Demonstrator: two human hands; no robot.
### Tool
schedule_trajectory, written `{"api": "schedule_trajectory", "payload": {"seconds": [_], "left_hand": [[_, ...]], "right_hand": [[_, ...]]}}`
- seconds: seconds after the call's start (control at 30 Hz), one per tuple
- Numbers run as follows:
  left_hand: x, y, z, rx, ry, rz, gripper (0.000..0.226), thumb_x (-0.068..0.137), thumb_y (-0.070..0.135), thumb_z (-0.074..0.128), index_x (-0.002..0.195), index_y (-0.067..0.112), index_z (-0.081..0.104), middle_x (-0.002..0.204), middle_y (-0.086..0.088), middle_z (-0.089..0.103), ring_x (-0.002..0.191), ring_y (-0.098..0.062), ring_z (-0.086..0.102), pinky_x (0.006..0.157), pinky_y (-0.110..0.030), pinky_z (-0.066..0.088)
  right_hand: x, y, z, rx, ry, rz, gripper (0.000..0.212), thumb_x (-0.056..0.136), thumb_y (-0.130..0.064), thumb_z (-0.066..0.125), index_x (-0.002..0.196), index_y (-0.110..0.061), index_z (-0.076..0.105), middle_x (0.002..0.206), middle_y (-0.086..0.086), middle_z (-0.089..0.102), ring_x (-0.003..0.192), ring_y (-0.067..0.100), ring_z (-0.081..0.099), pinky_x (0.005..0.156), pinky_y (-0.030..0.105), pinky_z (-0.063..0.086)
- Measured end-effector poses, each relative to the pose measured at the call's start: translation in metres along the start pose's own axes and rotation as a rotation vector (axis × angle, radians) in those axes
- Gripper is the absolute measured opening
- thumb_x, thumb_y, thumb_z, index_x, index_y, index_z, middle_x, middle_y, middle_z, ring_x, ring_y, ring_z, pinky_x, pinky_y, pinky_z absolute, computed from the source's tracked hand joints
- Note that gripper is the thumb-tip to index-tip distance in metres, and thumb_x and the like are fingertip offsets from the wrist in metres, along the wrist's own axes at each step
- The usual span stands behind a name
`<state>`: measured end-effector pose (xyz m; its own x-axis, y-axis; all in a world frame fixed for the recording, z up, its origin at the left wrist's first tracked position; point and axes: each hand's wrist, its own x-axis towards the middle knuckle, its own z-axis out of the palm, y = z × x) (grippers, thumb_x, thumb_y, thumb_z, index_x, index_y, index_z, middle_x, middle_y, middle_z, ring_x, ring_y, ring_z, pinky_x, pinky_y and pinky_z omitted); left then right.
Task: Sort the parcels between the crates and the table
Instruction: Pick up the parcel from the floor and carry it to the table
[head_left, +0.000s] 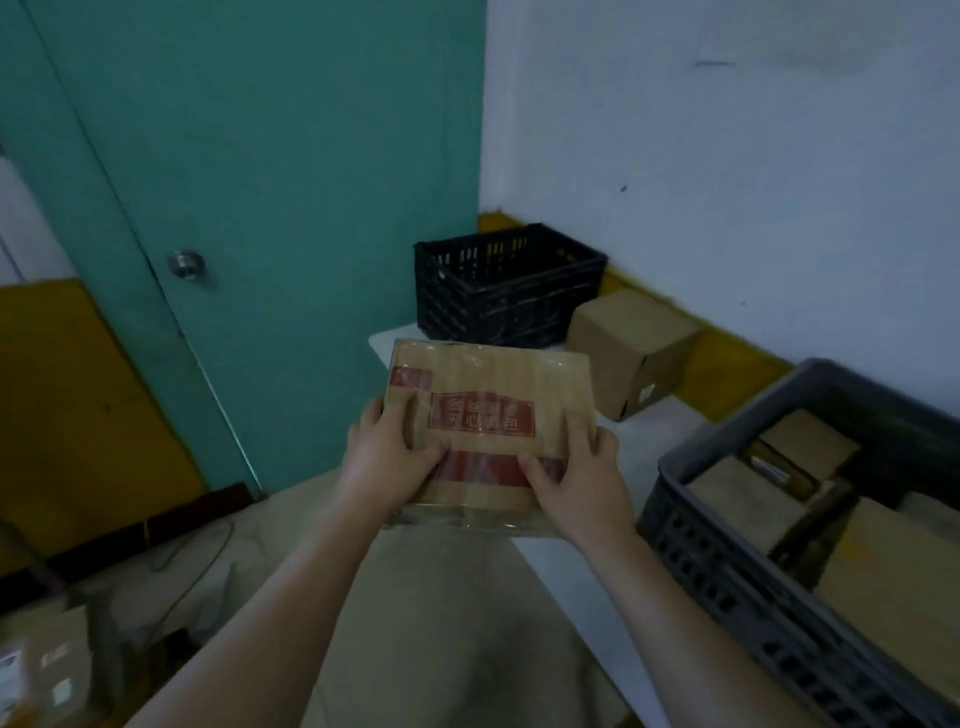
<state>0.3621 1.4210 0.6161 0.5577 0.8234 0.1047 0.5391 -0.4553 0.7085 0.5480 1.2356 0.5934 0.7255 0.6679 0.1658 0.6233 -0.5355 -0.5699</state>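
Observation:
A flat brown parcel (493, 395) with red print and clear tape sits in both my hands above the near corner of the white table (649, 431). My left hand (387, 462) grips its left edge, thumb on top. My right hand (576, 478) grips its near right corner. A black crate (511, 283) stands at the table's far end. To the right, a grey crate (779, 587) holds several cardboard parcels. A plain cardboard box (631, 348) rests on the table between the crates.
A teal door (260, 182) with a round knob (186, 264) is on the left. A white wall with a yellow base runs behind the table. More boxes (47, 670) lie on the floor at bottom left.

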Motion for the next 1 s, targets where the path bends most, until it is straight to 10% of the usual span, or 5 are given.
{"api": "schedule_trajectory", "payload": {"seconds": [1.0], "left_hand": [[0.365,0.004,0.176,0.064,-0.698,0.352,0.09,0.077,0.072,0.065,0.157,0.046,0.033,0.15,-0.003,0.041,0.127,-0.029,0.056,0.107,-0.049,0.053]], "right_hand": [[0.198,0.068,0.115,-0.014,0.228,0.609,0.1,0.086,-0.086,0.046,0.165,-0.034,0.015,0.152,0.012,0.033,0.118,0.037,0.062,0.093,0.052,0.062]]}}
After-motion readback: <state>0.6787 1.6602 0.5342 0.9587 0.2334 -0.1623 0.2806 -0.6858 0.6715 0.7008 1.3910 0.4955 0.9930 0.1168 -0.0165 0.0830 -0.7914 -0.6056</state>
